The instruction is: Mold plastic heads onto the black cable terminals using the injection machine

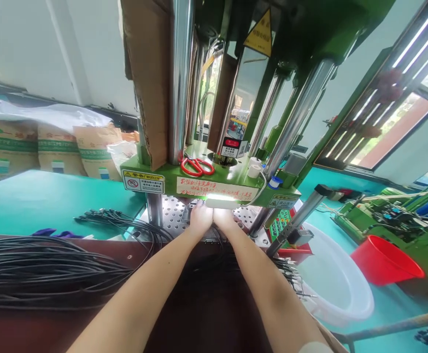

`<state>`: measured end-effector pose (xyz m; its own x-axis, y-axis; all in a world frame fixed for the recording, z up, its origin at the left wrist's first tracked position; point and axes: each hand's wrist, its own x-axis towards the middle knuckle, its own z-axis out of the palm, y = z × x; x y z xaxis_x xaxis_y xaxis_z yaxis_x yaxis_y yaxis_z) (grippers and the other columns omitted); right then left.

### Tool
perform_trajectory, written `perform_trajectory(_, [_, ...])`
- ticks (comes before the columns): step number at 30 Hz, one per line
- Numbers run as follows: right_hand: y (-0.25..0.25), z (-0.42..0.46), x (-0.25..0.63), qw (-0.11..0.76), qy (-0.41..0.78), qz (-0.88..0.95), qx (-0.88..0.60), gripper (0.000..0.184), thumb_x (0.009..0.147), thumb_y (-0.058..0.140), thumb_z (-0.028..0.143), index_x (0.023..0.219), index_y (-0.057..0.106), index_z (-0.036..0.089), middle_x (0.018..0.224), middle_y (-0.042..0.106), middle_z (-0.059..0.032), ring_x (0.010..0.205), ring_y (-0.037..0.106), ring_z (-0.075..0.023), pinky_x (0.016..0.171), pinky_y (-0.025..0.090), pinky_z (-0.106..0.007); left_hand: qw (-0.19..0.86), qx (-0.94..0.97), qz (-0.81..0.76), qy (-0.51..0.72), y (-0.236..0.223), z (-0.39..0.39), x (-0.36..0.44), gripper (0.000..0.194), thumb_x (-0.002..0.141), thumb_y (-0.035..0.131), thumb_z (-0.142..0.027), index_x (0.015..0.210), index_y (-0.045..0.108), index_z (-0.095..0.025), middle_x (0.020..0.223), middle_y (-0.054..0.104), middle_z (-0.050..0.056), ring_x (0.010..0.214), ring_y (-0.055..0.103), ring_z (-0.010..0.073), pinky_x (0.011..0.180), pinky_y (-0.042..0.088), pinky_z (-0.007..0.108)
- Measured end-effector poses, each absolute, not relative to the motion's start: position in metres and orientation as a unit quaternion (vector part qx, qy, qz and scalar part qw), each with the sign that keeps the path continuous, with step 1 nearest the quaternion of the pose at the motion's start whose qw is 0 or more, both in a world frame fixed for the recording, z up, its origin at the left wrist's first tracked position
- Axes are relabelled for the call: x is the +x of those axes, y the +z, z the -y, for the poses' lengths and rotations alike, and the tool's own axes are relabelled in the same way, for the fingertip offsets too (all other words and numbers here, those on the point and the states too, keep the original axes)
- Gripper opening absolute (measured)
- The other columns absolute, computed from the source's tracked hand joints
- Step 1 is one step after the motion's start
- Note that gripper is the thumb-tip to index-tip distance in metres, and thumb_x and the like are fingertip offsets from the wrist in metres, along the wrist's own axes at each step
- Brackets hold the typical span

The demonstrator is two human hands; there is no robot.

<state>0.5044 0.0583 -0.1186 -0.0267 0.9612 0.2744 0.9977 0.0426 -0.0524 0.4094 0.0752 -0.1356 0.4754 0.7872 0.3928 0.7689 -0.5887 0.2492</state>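
Observation:
Both arms reach forward under the green upper plate of a press machine (147, 169). My left hand (200, 218) and my right hand (223, 216) are side by side beneath a bright lamp bar (221, 203), over a perforated metal plate (172, 214). Glare and the press hide the fingers, so whatever they touch or hold does not show. Thin black cables (217, 235) run down from between the wrists. On the left edge of the bench, a large bundle of black cables (40, 269) lies near my left forearm. More cables with metal plugs (291, 274) are beside my right forearm.
Red-handled scissors (197, 167) and a white tape roll (254, 170) rest on the press plate. Steel columns (180, 88) rise around it. A white tub (361, 294) and red bucket (387, 260) stand at right. Paper sacks (55, 152) line the left wall.

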Motion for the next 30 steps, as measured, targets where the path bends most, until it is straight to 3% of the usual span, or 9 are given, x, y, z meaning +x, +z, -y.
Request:
perform_trajectory(3, [-0.113, -0.045, 0.515, 0.108, -0.084, 0.732, -0.668, 0.029, 0.091, 0.035, 0.017, 0.100, 0.062, 0.015, 0.099, 0.065, -0.0099, 0.096, 0.056, -0.0212, 0.090, 0.039, -0.033, 0.007, 0.873, -0.429, 0.231, -0.131, -0.079, 0.400, 0.036, 0.086, 0.030, -0.019, 0.100, 0.062, -0.011, 0.103, 0.061, 0.017, 0.102, 0.053, 0.0285, 0.086, 0.040, 0.042])
perform_trajectory(7, [-0.113, -0.027, 0.533, 0.082, -0.070, 0.770, -0.629, 0.029, 0.090, 0.040, 0.031, 0.109, 0.058, 0.018, 0.104, 0.064, -0.0091, 0.102, 0.054, -0.0231, 0.094, 0.034, -0.036, 0.020, 0.923, -0.334, 0.193, -0.130, -0.087, 0.379, 0.033, 0.087, 0.038, -0.034, 0.109, 0.058, -0.019, 0.116, 0.058, 0.009, 0.110, 0.049, 0.0238, 0.094, 0.035, 0.037])
perform_trajectory(12, [-0.117, -0.026, 0.538, 0.062, -0.052, 0.783, -0.617, 0.036, 0.090, 0.038, 0.035, 0.118, 0.054, 0.018, 0.110, 0.062, -0.0102, 0.105, 0.052, -0.0242, 0.098, 0.029, -0.039, 0.045, 0.940, -0.298, 0.161, -0.135, -0.097, 0.371, 0.048, 0.087, 0.033, -0.049, 0.120, 0.049, -0.018, 0.124, 0.054, 0.010, 0.117, 0.044, 0.0246, 0.100, 0.027, 0.040])
perform_trajectory(21, [-0.119, -0.038, 0.533, 0.058, -0.047, 0.761, -0.645, 0.035, 0.090, 0.037, 0.032, 0.116, 0.056, 0.017, 0.115, 0.060, -0.0102, 0.107, 0.051, -0.0238, 0.097, 0.031, -0.036, 0.062, 0.933, -0.324, 0.145, -0.135, -0.100, 0.383, 0.051, 0.088, 0.024, -0.051, 0.106, 0.059, -0.018, 0.114, 0.060, 0.010, 0.112, 0.047, 0.0228, 0.097, 0.029, 0.038])
perform_trajectory(26, [-0.111, -0.026, 0.539, 0.064, -0.050, 0.748, -0.658, 0.035, 0.094, 0.033, 0.032, 0.107, 0.061, 0.015, 0.104, 0.065, -0.0115, 0.099, 0.056, -0.0237, 0.090, 0.035, -0.038, 0.061, 0.926, -0.344, 0.144, -0.134, -0.103, 0.371, 0.054, 0.086, 0.029, -0.052, 0.122, 0.049, -0.017, 0.119, 0.056, 0.013, 0.112, 0.047, 0.0256, 0.092, 0.035, 0.039])
perform_trajectory(30, [-0.109, -0.018, 0.548, 0.062, -0.045, 0.757, -0.649, 0.033, 0.093, 0.037, 0.031, 0.109, 0.060, 0.013, 0.096, 0.067, -0.0121, 0.096, 0.057, -0.0231, 0.090, 0.035, -0.037, 0.074, 0.935, -0.319, 0.137, -0.134, -0.107, 0.359, 0.053, 0.085, 0.035, -0.049, 0.127, 0.043, -0.019, 0.126, 0.052, 0.010, 0.116, 0.044, 0.0231, 0.092, 0.036, 0.034])
